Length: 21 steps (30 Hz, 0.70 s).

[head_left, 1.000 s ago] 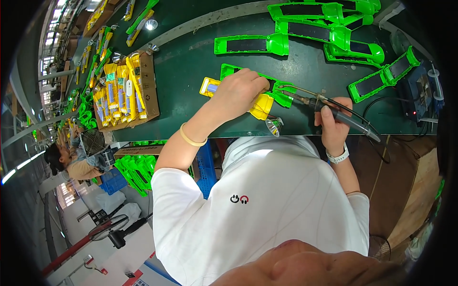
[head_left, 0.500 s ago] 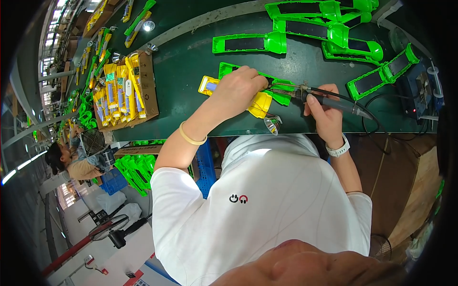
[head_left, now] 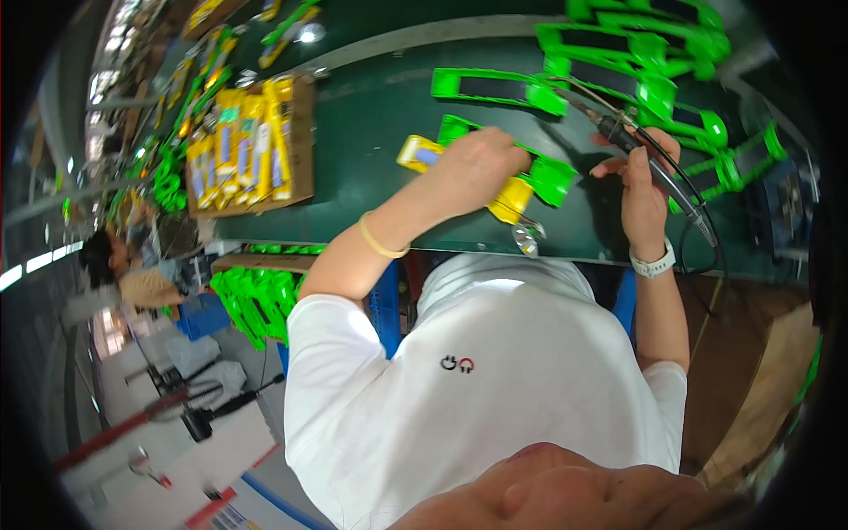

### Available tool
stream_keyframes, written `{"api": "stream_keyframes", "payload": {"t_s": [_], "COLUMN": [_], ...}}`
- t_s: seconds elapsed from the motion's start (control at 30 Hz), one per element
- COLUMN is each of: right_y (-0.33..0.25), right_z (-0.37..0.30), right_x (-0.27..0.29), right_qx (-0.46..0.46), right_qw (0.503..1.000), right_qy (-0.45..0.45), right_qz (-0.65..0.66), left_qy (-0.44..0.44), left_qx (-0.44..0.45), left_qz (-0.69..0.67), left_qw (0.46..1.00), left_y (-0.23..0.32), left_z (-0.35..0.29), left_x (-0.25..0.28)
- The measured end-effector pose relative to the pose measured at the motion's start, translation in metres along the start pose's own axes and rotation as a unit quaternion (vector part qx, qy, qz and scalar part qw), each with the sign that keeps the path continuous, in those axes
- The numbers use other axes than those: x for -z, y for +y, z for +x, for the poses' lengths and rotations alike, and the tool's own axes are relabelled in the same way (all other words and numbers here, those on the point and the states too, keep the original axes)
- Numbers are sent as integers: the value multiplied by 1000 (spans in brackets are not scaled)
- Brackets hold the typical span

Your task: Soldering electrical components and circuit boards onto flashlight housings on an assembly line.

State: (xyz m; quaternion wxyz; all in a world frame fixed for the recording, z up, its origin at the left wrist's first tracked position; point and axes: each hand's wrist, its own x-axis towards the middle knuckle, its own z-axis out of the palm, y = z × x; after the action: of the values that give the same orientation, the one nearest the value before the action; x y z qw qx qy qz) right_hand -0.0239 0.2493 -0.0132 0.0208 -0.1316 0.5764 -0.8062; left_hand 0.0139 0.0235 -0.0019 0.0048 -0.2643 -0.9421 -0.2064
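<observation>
Across a smooth, dark green tabletop (head_left: 371,97) in a busy workshop, working among hard, glossy plastic parts, with a brown cardboard box (head_left: 302,146) of narrow yellow pieces to the left. Covering part of a long, trough-shaped green shell (head_left: 553,181) and a flat yellow housing (head_left: 510,201) with the left hand (head_left: 484,166), near the table's front edge and a shiny, cone-shaped reflector (head_left: 527,238). Slanting the left forearm inward and curling the fingers downward, hiding the fingertips and so not showing whether gripping or merely pressing. Grasping a slim, dark-handled soldering iron (head_left: 680,196) with the right hand (head_left: 643,168), thumb raised, some fingers spreading, angling its metal tip away from the body, near a second green shell (head_left: 495,88) farther back.
</observation>
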Motion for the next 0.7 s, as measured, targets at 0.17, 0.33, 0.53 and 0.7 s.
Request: {"api": "stream_keyframes", "payload": {"t_s": [0.17,0.33,0.53,0.7], "right_y": [30,26,12,30], "right_z": [33,13,-43,-36], "right_x": [-9,7,22,8], "right_qx": [-46,-62,-21,-22], "right_qw": [998,995,997,999], "right_qy": [-47,-47,60,44], "right_qz": [-18,-55,-44,-11], "left_qy": [-20,2,-15,30], "left_qx": [-33,-7,-34,-22], "left_qz": [5,9,-10,-21], "left_qw": [999,1000,999,999], "left_y": [-2,5,1,-8], "left_z": [10,3,10,-7], "left_x": [-15,-12,-8,-11]}}
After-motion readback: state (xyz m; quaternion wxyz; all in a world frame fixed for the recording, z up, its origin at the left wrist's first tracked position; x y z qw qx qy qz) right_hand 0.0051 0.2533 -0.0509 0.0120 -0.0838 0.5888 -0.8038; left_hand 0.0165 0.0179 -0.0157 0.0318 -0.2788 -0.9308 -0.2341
